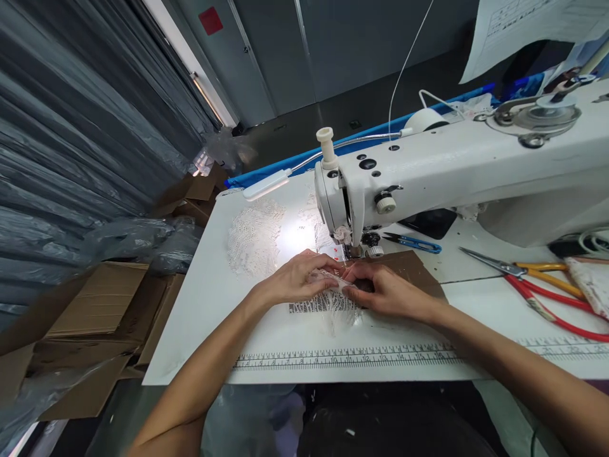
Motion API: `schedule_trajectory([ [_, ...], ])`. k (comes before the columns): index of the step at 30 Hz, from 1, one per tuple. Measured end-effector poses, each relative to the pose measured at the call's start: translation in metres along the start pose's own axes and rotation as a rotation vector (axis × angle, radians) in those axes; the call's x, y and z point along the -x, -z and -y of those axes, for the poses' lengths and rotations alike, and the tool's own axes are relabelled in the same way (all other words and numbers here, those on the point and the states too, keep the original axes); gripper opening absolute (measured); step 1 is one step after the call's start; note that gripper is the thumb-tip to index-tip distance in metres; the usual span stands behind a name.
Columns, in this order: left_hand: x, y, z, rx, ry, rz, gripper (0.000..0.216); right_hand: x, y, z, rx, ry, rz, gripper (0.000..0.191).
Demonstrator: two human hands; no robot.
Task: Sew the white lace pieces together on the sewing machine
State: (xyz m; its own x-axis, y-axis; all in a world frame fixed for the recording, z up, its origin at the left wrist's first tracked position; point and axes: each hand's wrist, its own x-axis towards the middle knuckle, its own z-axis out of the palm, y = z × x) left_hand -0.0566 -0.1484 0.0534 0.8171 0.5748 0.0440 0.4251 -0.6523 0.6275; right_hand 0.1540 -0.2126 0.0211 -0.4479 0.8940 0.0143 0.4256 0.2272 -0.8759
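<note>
A white, flat-topped sewing table (200, 317) spans the centre of the frame, with a black-printed measuring scale (333, 360) running along its near edge. A white metal sewing machine (428, 165) occupies the upper right; its needle end stands just right of centre. The white lace piece with loose fringe (333, 312) lies at the centre of the frame, directly in front of the needle area. The left hand (302, 276) pinches its upper edge from the left; the right hand (392, 292) has thumb and fingers closed on the same edge from the right. A flat brown sheet (421, 270) extends beneath the right hand. A heap of white lace (254, 238) rests left of centre, beside the bright patch lit by a slim white lamp (266, 185) on a flexible metal neck. Small blue-handled snips (413, 242) lie right of the needle; red-handled metal scissors (528, 292) lie at the right. In the room, an open brown cardboard box (95, 301) stands at the lower left, a grey draped curtain (95, 114) hangs at the upper left, and grey wall panels (276, 57) bearing a red square (210, 21) stand at the top.
</note>
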Motion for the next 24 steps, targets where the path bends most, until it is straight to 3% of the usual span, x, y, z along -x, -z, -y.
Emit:
schedule_trajectory([
  [4, 0.005, -0.003, 0.006, 0.24, 0.169, -0.058, 0.023, 0.001, 0.0, -0.004, -0.143, -0.11, 0.073, 0.019],
  [7, 0.004, 0.002, 0.011, 0.36, 0.196, -0.016, 0.027, 0.0, -0.006, -0.009, -0.345, -0.171, 0.085, 0.02],
  [10, -0.005, 0.013, 0.012, 0.326, 0.196, 0.05, 0.032, -0.006, -0.015, -0.008, -0.526, -0.254, 0.073, 0.019],
  [13, -0.023, 0.018, 0.012, 0.143, 0.203, 0.064, 0.032, -0.01, -0.024, 0.0, -0.544, -0.382, 0.017, 0.015],
  [17, -0.041, 0.0, 0.017, -0.21, 0.171, -0.013, 0.022, -0.006, -0.022, 0.006, -0.317, -0.505, -0.047, 0.034],
  [20, -0.032, -0.015, 0.022, -0.479, 0.099, -0.25, 0.029, 0.001, -0.003, -0.002, -0.062, -0.425, -0.052, 0.041],
  [22, -0.015, -0.019, 0.023, -0.555, -0.048, -0.337, 0.031, 0.004, 0.013, -0.012, 0.091, -0.333, -0.075, 0.035],
  [24, 0.002, -0.02, 0.022, -0.526, -0.266, -0.257, 0.028, 0.004, 0.025, -0.021, 0.307, -0.207, -0.115, 0.033],
])
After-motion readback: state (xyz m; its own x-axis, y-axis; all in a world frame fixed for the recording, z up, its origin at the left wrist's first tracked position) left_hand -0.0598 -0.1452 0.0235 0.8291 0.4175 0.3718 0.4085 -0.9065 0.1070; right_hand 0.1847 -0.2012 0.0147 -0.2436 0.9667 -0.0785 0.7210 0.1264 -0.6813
